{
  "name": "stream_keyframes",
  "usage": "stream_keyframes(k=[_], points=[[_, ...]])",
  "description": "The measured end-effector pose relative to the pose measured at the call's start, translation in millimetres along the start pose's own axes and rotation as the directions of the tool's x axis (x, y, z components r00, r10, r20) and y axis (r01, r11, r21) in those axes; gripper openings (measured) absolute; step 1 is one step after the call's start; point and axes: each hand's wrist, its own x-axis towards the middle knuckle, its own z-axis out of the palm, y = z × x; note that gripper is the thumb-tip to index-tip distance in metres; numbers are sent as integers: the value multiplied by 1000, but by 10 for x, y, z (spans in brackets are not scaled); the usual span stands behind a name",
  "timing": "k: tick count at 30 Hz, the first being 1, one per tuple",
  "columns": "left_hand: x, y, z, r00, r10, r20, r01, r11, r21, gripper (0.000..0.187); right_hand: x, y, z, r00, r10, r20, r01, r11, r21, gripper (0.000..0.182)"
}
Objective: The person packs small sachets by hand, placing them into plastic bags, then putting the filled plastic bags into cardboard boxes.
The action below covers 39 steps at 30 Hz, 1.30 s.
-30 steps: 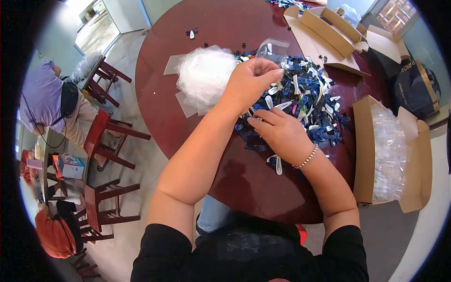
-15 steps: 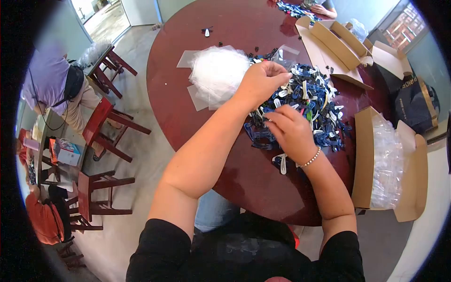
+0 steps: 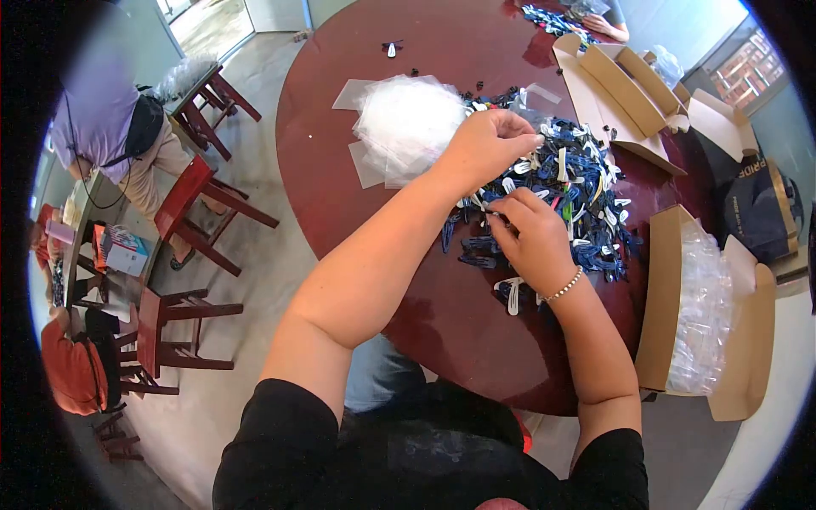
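A heap of dark blue, black and white hair clips (image 3: 586, 183) lies on the dark red round table (image 3: 331, 153). My left hand (image 3: 493, 144) is over the heap's upper left part, thumb and fingertips pinched near a small clear bag (image 3: 542, 95); what they hold is too small to make out. My right hand (image 3: 531, 234), with a beaded bracelet, is at the heap's lower left side, its thumb and index finger closed on something I cannot make out. Beside my left forearm lies a pile of clear plastic bags (image 3: 408, 123). A white clip (image 3: 513, 297) lies below my right hand.
An open cardboard box of clear packs (image 3: 701, 314) stands at the right, a dark paper bag (image 3: 752, 204) behind it. Opened cardboard boxes (image 3: 625, 89) lie at the back right. Another person's hand (image 3: 608, 28) is at the far edge. Wooden stools (image 3: 183, 200) and two people are at left.
The view has shifted slightly, so the table and bags appear farther right. Both hands keep nearly the same pinched poses over the heap.
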Motion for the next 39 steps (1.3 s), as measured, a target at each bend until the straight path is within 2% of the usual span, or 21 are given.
stream_keyframes(k=[2,3,5,6,9,12,14,17,20,23,25,28,30,34,36,39], points=[[1,8,-9,1000,-11,-11,11,1000,4,26,3,-23,-22,992,-119,29,115,987,110,12],[2,11,-7,1000,-10,-11,10,1000,4,26,2,-38,-19,992,-120,29,116,987,110,12],[1,10,-6,1000,-15,-7,15,1000,-1,24,-8,-80,1,955,-269,124,237,945,225,12],[3,12,-8,1000,-14,-8,14,1000,-1,24,-16,-85,3,955,-270,125,238,945,224,12],[2,2,-14,1000,-5,4,5,1000,-7,23,-45,-98,22,916,-294,274,256,952,167,10],[-9,16,1,999,30,-20,-30,999,-24,32,-66,-137,23,900,-311,305,291,950,112,10],[-11,35,-1,1000,5,13,-4,999,-35,22,-81,-173,30,895,-330,301,319,944,85,11],[-20,48,1,1000,12,23,-12,1000,-4,23,-86,-179,45,899,-332,285,329,942,61,14],[-37,77,11,998,-14,55,16,1000,-21,26,-38,-143,-10,930,-300,210,283,953,108,11],[-49,107,19,988,-50,144,53,998,-17,31,76,-179,-314,989,-142,-33,145,973,177,10],[-41,62,23,979,-31,200,35,999,-19,31,150,-205,-546,970,-96,-224,116,990,81,11],[-72,61,77,941,-4,337,13,1000,-23,32,149,-182,-754,921,131,-366,-71,982,174,9],[-140,213,103,915,-20,404,-7,998,67,33,147,-64,-809,918,42,-393,-6,996,91,12],[-158,167,167,851,-6,525,16,1000,-13,31,159,6,-804,935,6,-355,-14,1000,-20,17],[-159,103,198,874,43,485,-2,996,-85,35,152,33,-784,939,18,-343,-10,1000,25,18],[-136,54,186,880,7,474,53,992,-114,31,148,42,-779,939,12,-345,-9,1000,10,18]])
